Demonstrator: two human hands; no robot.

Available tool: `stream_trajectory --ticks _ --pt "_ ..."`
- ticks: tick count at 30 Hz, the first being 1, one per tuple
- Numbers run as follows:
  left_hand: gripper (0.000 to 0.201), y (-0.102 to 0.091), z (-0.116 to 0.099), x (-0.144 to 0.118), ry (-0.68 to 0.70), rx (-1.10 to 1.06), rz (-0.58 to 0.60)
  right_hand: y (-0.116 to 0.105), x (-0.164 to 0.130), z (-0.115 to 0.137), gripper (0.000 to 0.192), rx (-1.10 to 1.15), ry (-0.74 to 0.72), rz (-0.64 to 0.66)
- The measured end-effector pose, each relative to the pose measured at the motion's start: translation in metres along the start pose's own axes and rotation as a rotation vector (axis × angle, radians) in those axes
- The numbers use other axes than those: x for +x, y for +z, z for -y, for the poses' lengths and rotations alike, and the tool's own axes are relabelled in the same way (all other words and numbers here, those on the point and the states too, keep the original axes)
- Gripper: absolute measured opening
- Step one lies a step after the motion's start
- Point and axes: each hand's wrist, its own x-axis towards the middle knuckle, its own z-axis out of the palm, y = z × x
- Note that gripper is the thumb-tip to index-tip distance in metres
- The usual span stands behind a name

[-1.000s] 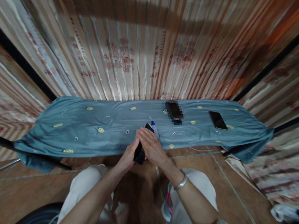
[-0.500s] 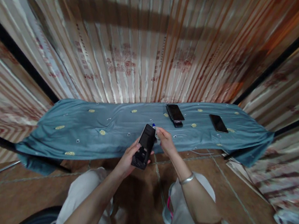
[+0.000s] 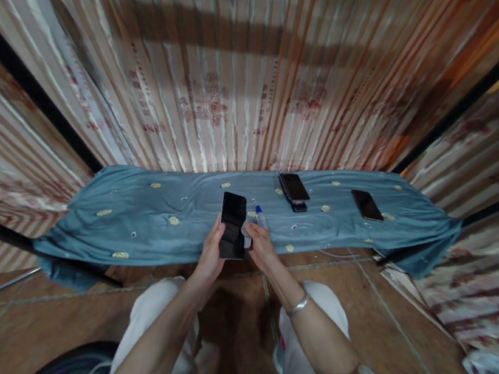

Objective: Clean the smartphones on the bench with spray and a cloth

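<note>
My left hand point(image 3: 212, 249) is wrapped round a black smartphone point(image 3: 232, 224), gripping it by its left side and lower part. The phone is held up in front of the near edge of the cloth-covered table, its dark glossy face towards me. At the phone's right edge, my right hand point(image 3: 261, 245) pinches a small pale grey piece point(image 3: 247, 236) that looks like a cloth. Just beyond those fingers is a small clear bottle point(image 3: 261, 218) with a blue cap; its lower end is hidden by the hand.
A blue patterned cloth point(image 3: 187, 237) covers the long narrow table. Stacked phones point(image 3: 294, 188) lie right of centre, and another phone point(image 3: 367, 205) lies farther right. Striped curtains point(image 3: 226, 86) hang behind, with black poles point(image 3: 49, 99) at the sides. A black round object point(image 3: 79, 364) is at lower left.
The phone has moved slightly left and up and turned more upright, its face now smooth and glossy. My right hand has shifted left and down along its right edge, leaving more of the blue-capped bottle showing.
</note>
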Motion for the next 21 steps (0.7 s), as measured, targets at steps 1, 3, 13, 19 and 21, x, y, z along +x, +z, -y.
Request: stream_trajectory --ticks 1,3,13,19,21 --pt "0.044 -0.001 -0.002 0.003 0.032 0.008 -0.022 0.002 -0.003 -0.003 0.029 -0.003 0.005 0.014" --pt "0.041 -0.004 -0.007 0.007 0.109 0.017 -0.07 0.006 -0.009 -0.01 0.032 0.003 0.015 0.029" --pt "0.053 -0.001 -0.024 0.007 0.032 -0.006 0.068 0.006 -0.023 -0.02 0.035 0.02 0.149 0.132" --pt "0.05 0.001 -0.03 0.008 0.015 -0.095 0.077 -0.004 -0.014 0.0 0.035 -0.032 0.107 0.198" --pt "0.05 0.0 -0.032 0.009 0.036 -0.072 0.097 -0.008 -0.009 0.002 0.035 -0.019 0.112 0.189"
